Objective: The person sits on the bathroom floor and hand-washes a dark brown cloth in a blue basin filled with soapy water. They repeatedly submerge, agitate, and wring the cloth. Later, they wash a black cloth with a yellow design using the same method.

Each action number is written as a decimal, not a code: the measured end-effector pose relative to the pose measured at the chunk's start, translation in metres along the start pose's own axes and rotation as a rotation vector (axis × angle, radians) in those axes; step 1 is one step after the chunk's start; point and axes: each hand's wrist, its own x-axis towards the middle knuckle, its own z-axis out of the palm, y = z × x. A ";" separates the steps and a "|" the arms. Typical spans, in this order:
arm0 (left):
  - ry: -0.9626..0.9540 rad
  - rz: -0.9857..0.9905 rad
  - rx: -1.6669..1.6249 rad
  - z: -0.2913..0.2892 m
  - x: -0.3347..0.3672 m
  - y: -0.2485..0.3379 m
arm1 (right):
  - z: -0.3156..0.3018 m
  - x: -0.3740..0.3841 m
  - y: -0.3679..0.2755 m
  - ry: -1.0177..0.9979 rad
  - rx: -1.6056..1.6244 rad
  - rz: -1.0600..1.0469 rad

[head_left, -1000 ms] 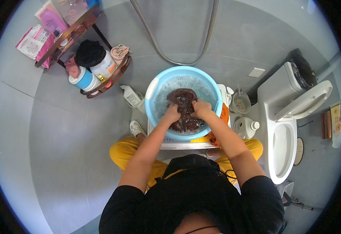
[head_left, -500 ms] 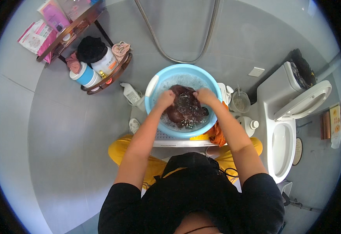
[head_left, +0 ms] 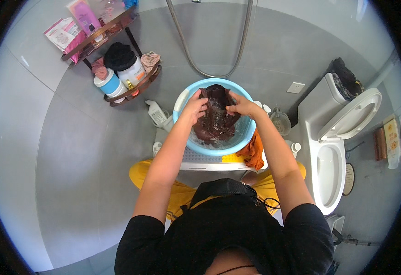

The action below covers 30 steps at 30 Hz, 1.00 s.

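A light blue basin (head_left: 206,151) of soapy water stands in front of me. In it lies a soaked dark brown cloth (head_left: 216,120), bunched up, its lower part in the water; whether it is a garment I cannot tell. My left hand (head_left: 195,107) grips the cloth's left edge near the basin's white handle. On the other side, my right hand (head_left: 242,106) pinches its right edge between thumb and fingers. Between my hands the cloth hangs spread, its upper part dark and opened out. An orange cloth (head_left: 254,151) drapes beside the basin at the lower right.
Under the basin is a low white stand with a grey and yellow studded top (head_left: 202,158). A white bottle (head_left: 156,112) stands to the left, a toilet (head_left: 330,178) to the right. A corner shelf (head_left: 135,90) holds tubs and cloths. A shower hose (head_left: 181,39) hangs beyond the basin.
My closed hands have shifted slightly and my fingers have loosened into a wider grip. The brown cloth is lifted and spread toward the basin's far side. Less foam shows.
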 end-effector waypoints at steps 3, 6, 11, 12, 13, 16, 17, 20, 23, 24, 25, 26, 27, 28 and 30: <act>-0.039 -0.034 -0.117 -0.006 0.004 -0.014 | 0.004 0.004 -0.002 0.064 -0.147 0.076; -0.101 -0.054 -0.200 0.012 0.002 -0.022 | 0.018 0.003 -0.005 0.168 -0.202 -0.135; -0.189 -0.059 -0.116 0.024 -0.001 -0.032 | 0.045 0.010 -0.003 0.263 -0.444 -0.172; -0.191 -0.075 -0.085 0.023 -0.004 -0.034 | 0.048 0.015 0.005 0.300 -0.464 -0.186; -0.176 -0.060 -0.009 0.026 -0.010 -0.033 | 0.050 0.015 0.011 0.346 -0.486 -0.197; -0.075 -0.031 0.386 0.016 -0.020 -0.037 | 0.051 0.009 0.019 0.376 -0.676 -0.053; -0.027 -0.005 0.432 0.006 -0.019 -0.045 | 0.052 0.006 0.016 0.353 -0.749 0.008; 0.120 0.033 0.317 -0.017 -0.015 -0.070 | 0.043 0.002 -0.003 0.476 -0.703 -0.134; 0.225 0.132 0.093 -0.037 -0.009 -0.093 | 0.015 0.003 -0.049 0.495 -0.410 -0.331; 0.265 0.167 0.044 -0.039 -0.010 -0.093 | 0.010 -0.006 -0.073 0.437 -0.219 -0.267; 0.278 0.169 -0.006 -0.040 -0.012 -0.093 | 0.004 -0.015 -0.094 0.382 -0.031 -0.203; 0.273 0.178 -0.017 -0.039 -0.012 -0.092 | -0.005 -0.015 -0.106 0.397 0.137 -0.205; 0.265 0.186 -0.029 -0.037 -0.012 -0.093 | -0.018 -0.014 -0.116 0.411 0.307 -0.205; 0.264 0.189 -0.039 -0.038 -0.011 -0.095 | -0.026 -0.012 -0.124 0.416 0.480 -0.202; 0.287 0.195 -0.026 -0.047 -0.013 -0.098 | -0.028 -0.022 -0.162 0.288 0.609 -0.319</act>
